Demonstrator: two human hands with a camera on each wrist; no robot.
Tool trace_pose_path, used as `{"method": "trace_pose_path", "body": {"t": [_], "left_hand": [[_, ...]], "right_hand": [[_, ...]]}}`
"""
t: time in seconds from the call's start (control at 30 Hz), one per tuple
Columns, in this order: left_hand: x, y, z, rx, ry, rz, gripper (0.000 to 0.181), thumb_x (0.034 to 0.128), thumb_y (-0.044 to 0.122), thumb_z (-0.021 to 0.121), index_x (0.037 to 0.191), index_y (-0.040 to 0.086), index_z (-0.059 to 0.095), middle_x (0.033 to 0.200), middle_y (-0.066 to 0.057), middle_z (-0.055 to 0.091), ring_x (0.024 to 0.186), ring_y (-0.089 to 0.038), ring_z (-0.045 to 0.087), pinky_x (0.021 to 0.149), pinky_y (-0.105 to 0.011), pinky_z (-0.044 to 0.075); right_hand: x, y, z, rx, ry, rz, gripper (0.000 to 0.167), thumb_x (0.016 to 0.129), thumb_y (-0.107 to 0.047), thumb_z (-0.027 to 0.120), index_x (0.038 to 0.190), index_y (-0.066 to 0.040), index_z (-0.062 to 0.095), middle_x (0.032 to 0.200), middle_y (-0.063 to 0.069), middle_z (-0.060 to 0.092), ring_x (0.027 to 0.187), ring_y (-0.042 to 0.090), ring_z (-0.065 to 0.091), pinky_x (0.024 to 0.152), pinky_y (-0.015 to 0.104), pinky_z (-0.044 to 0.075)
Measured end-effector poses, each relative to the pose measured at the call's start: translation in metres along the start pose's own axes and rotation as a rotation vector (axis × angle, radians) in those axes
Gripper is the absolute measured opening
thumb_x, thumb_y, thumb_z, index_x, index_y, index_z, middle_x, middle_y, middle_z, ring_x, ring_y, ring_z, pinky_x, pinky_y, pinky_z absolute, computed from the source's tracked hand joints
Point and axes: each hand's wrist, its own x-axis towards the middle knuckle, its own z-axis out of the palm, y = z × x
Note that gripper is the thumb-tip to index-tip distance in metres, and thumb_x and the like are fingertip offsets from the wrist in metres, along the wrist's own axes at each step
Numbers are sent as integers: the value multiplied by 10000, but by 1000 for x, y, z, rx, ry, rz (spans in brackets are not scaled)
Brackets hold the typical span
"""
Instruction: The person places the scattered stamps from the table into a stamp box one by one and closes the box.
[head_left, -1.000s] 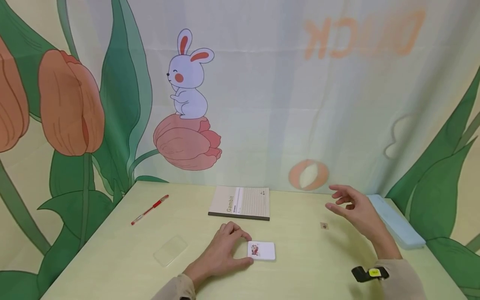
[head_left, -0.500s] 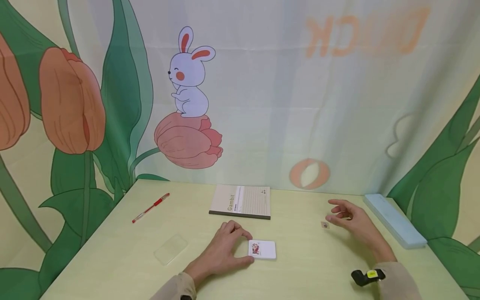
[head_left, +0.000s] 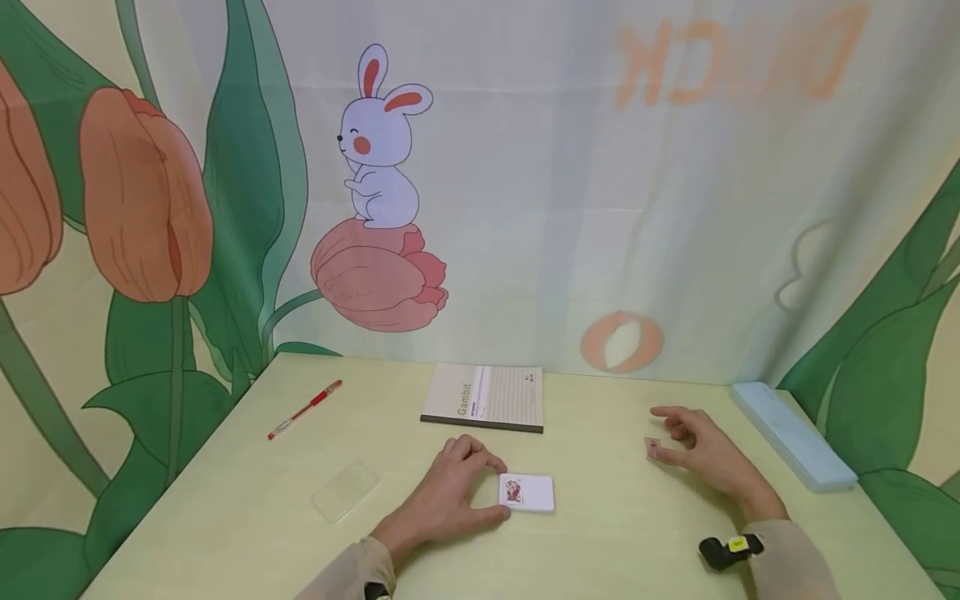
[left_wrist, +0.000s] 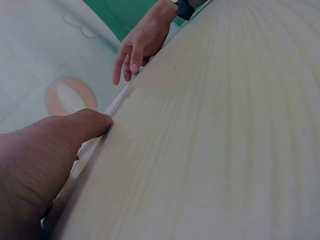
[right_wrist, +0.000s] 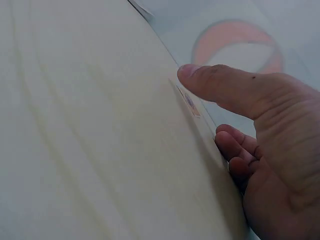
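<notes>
On the table, my left hand grips a flat white rectangular object at its left end, between thumb and index finger; a small red picture lies on that end. In the left wrist view, my left thumb rests against the object's pale edge. My right hand hovers low at a small square sticker, its thumb tip overlapping it in the head view. In the right wrist view, the thumb is beside the sticker, other fingers loosely bent; contact cannot be told.
A Gambit notebook lies at the back middle. To the left are a red pen and a clear rectangular cover. A pale blue case lies along the right edge. Behind the table hangs a printed curtain.
My right hand has come down and slightly toward me, bringing its thumb to the sticker. My left hand keeps its hold on the white object. The head view has shifted slightly.
</notes>
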Motion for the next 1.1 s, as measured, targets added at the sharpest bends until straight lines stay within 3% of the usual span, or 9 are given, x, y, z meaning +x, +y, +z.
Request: {"method": "trace_pose_path", "body": {"t": [0.27, 0.6, 0.93, 1.1], "left_hand": [[0, 1, -1, -9, -5, -3, 518, 890, 531, 869, 1314, 276, 715, 1292, 58, 535, 1185, -154, 445, 1064, -421, 426], [1, 0, 0, -6, -7, -1, 521, 890, 543, 865, 1319, 290, 712, 1290, 57, 537, 1177, -146, 441, 1061, -412, 423], [1, -2, 0, -5, -8, 1, 520, 895, 547, 864, 1320, 288, 712, 1296, 61, 536, 1182, -146, 441, 1062, -415, 423], [1, -3, 0, -2, -12, -5, 516, 896, 562, 860, 1317, 306, 707, 1302, 70, 531, 1184, -141, 440, 1064, -414, 423]], "right_hand": [[-2, -1, 3, -37, 2, -19, 442, 1000, -349, 855, 1361, -107, 775, 1339, 168, 571, 1184, 319, 567, 966, 462, 478], [-2, 2, 4, -30, 61, -29, 232, 1005, -317, 851, 1179, -163, 839, 1269, 107, 608, 1147, 272, 575, 944, 413, 476], [-1, 1, 5, -1, 84, -44, 214, 999, -286, 862, 1131, -130, 801, 1223, 100, 649, 1134, 264, 617, 939, 371, 501], [-1, -1, 4, 41, 90, -47, 199, 995, -234, 865, 1090, -104, 747, 1062, 60, 706, 965, 177, 632, 844, 279, 509]]}}
